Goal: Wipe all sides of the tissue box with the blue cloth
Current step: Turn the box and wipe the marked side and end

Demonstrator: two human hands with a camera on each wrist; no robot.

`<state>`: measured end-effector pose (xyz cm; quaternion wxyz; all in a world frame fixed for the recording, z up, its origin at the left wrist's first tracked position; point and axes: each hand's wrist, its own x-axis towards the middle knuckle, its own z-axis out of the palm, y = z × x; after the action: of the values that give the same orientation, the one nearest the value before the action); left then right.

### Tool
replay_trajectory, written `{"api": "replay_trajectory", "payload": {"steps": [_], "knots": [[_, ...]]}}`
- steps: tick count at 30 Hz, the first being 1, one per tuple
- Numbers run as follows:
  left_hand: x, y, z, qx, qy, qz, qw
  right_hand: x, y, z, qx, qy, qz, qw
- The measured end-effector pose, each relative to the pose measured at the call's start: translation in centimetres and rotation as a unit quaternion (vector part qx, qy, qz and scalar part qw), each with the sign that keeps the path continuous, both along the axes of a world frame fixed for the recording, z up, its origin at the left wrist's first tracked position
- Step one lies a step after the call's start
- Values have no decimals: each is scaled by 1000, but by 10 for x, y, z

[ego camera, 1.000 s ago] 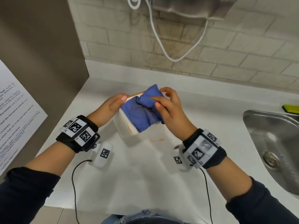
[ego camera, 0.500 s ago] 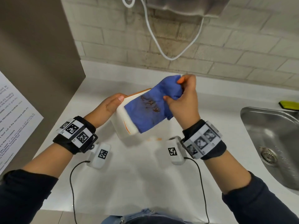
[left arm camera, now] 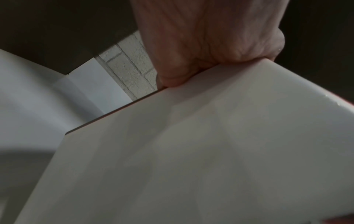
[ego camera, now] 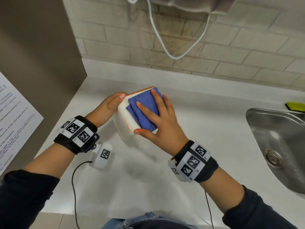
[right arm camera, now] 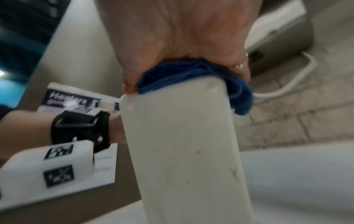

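The white tissue box (ego camera: 125, 128) with an orange edge is tilted above the white counter. My left hand (ego camera: 110, 106) grips its left end, thumb on the upper edge; the fingers behind are hidden. The folded blue cloth (ego camera: 145, 113) lies on the box's upward face. My right hand (ego camera: 163, 123) presses it flat with straight, spread fingers, the thumb at the box's near corner. The left wrist view shows my left hand (left arm camera: 201, 45) against the edge of the box (left arm camera: 191, 151). In the right wrist view the cloth (right arm camera: 191, 74) is squeezed between my right hand (right arm camera: 182, 30) and the box (right arm camera: 184, 151), which has faint reddish specks.
A steel sink (ego camera: 272, 129) is sunk into the counter (ego camera: 148, 187) at the right, with a yellow-green sponge (ego camera: 295, 106) behind it. A white cable (ego camera: 165, 38) hangs on the brick wall. A brown panel with a printed sheet (ego camera: 16, 121) stands at the left.
My right hand, which pinched the cloth and lifted it off the box showing brown stains, now lies flat on the refolded cloth on the box. My left hand kept its hold.
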<state>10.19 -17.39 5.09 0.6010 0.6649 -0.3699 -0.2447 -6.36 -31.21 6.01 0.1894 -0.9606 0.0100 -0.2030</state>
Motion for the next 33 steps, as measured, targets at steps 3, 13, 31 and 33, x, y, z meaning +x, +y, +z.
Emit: {"api": "replay_trajectory", "payload": {"steps": [3, 13, 31, 33], "knots": [[-1, -1, -2, 3, -17, 1, 1000, 2, 3, -5, 137, -45, -13, 990], [-2, -5, 1, 8, 17, 11, 1000, 18, 25, -2, 18, -119, 72, 990], [-2, -7, 0, -6, -12, -5, 1000, 3, -33, -24, -3, -85, 159, 984], [-2, -7, 0, -7, -23, -6, 1000, 1, -39, -19, 121, -70, 89, 986]]}}
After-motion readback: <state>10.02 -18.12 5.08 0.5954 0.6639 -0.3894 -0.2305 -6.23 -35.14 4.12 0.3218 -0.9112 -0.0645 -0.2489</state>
